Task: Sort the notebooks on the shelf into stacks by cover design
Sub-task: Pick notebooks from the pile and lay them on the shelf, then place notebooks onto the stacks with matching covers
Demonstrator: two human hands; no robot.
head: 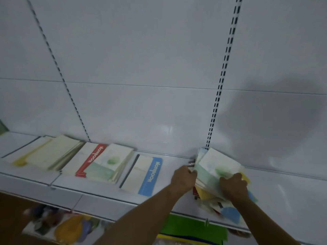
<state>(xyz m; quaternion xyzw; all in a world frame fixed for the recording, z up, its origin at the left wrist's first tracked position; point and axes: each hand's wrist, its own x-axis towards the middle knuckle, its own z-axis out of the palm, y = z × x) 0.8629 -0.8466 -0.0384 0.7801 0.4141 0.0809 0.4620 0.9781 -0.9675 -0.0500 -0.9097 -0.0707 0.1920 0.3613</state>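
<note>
Notebooks in a mixed, untidy pile (pixel 215 175) sit on the right part of the white shelf (pixel 99 197), pushed back toward the rear wall beside a slotted upright (pixel 218 89). We see green-and-white covers on top, with yellow, red and blue covers poking out lower down and toward the near edge. Both of our hands are on this pile. Our left hand (pixel 183 177) has its fingers curled round the pile's left edge, gripping it, probably to steady the heap or to lift its upper notebooks. Our right hand (pixel 233 187) lies on top at the near right, fingers bent down over the covers; blur keeps us from telling whether it pinches one notebook or only presses on them.

To the left, well apart from the pile, sorted stacks lie flat in a row, which we judge to be the result of the sorting so far. Nearest is a blue-banded notebook (pixel 143 175). Next comes a red-banded stack (pixel 85 161) with a green-design stack (pixel 110 162) overlapping its right side. Farthest left is a yellow-banded stack (pixel 47 152). Below the shelf's near edge, colourful packaged goods (pixel 58 225) and a green packet (pixel 192 227) show on a lower level.
</note>
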